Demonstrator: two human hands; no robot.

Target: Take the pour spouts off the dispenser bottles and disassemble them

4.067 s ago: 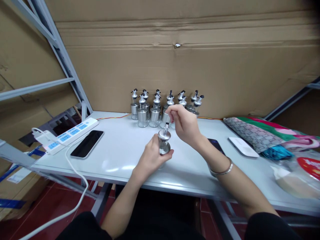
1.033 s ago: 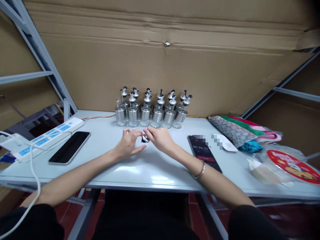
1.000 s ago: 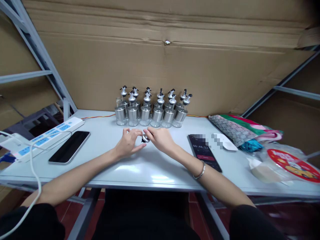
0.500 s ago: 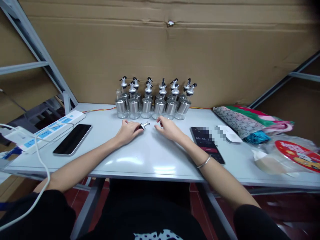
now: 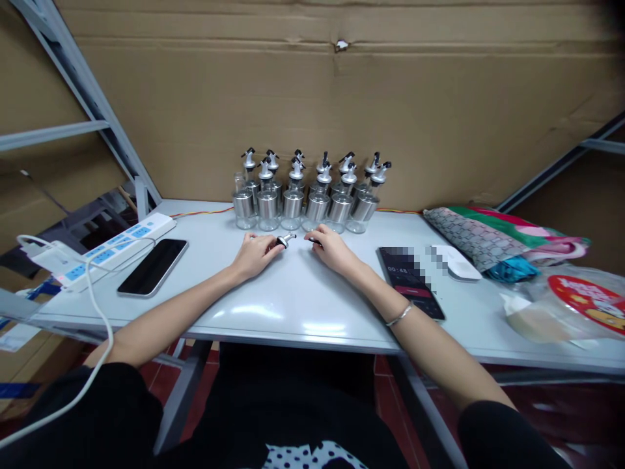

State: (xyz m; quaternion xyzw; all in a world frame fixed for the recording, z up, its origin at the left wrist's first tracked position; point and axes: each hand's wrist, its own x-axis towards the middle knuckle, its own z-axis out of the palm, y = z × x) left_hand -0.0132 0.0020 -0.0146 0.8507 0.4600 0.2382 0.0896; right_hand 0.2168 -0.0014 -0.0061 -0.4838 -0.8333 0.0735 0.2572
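Bottles (image 5: 307,195) stand behind both hands; phone (image 5: 153,266) lies left.

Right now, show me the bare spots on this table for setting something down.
Bare tabletop lies along the near edge, between the black phone and the timer phone. Crowded: the bottles at the back, with both hands just before them, left hand on a spout cap.

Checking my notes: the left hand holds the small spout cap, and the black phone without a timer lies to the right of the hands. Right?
Not quite. In the head view the left hand does hold the spout cap, but that black phone lies to the left of the hands, beside the power strip.
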